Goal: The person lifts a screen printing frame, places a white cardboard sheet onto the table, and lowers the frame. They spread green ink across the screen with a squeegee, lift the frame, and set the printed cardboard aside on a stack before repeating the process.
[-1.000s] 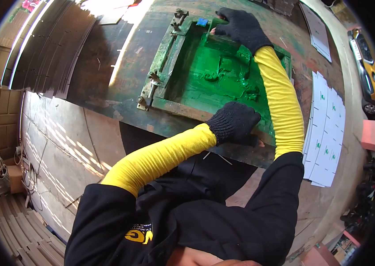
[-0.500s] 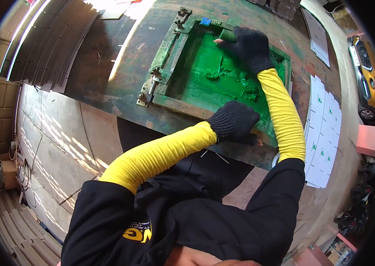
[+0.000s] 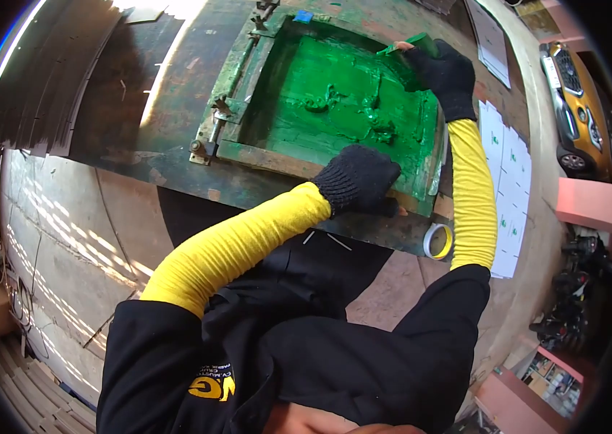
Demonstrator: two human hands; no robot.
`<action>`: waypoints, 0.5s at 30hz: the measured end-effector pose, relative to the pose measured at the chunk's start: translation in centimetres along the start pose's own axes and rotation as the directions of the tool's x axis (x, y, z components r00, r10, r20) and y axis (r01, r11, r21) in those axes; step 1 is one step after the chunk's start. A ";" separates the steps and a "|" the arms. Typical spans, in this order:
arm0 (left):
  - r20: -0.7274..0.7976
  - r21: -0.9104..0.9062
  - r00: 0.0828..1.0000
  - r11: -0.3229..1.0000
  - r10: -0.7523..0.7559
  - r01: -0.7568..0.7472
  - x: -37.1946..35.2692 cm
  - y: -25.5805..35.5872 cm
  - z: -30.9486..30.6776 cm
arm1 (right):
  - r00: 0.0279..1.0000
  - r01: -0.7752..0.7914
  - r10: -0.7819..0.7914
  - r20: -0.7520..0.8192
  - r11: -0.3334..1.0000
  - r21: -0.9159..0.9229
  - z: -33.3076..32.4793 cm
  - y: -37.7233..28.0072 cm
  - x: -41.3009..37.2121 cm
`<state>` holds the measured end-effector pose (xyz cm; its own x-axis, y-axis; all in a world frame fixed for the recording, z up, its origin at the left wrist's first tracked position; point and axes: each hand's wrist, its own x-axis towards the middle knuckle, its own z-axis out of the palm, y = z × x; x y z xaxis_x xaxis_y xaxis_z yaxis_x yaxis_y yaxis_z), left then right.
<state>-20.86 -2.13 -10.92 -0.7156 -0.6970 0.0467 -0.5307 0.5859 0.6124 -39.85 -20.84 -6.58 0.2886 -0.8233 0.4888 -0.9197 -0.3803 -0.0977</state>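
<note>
A wooden frame lies on the table, its inside covered with green ink that has thick lumps near the middle. My left hand, in a black knitted glove, is closed on the frame's near edge. At the frame's far right, my right hand grips a green-coated squeegee, held tilted above the ink. Bare fingertips show at both gloves. Metal clamps hold the frame's left side.
Printed white sheets lie at the table's right edge. A tape roll sits near my right forearm. Brown cardboard stacks stand at the left. An orange car is beyond the table.
My right hand has moved right with the squeegee, which now shows its green-coated face. The view has shifted, and the tape roll is in fuller view. My left hand stays at the near edge.
</note>
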 end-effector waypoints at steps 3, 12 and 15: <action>-0.027 0.026 1.000 1.000 -0.006 0.006 -0.1 0.1 -0.2 | 1.000 0.012 -0.014 -0.015 0.992 -0.125 0.3 1.3 -1.1; -0.041 0.028 0.999 1.000 0.004 -0.003 0.0 -0.3 0.1 | 0.964 0.239 -0.259 -0.064 0.945 -0.224 2.2 1.7 -3.0; -0.053 0.034 0.999 0.999 0.011 -0.009 0.1 -0.2 0.2 | 0.957 0.254 -0.278 -0.082 0.940 -0.229 1.9 1.0 -3.4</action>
<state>-20.91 -2.26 -11.21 -0.6959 -0.7118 0.0953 -0.5394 0.6056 0.5850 -41.26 -19.23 -9.95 0.5103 -0.6478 0.5657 -0.8522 -0.4695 0.2311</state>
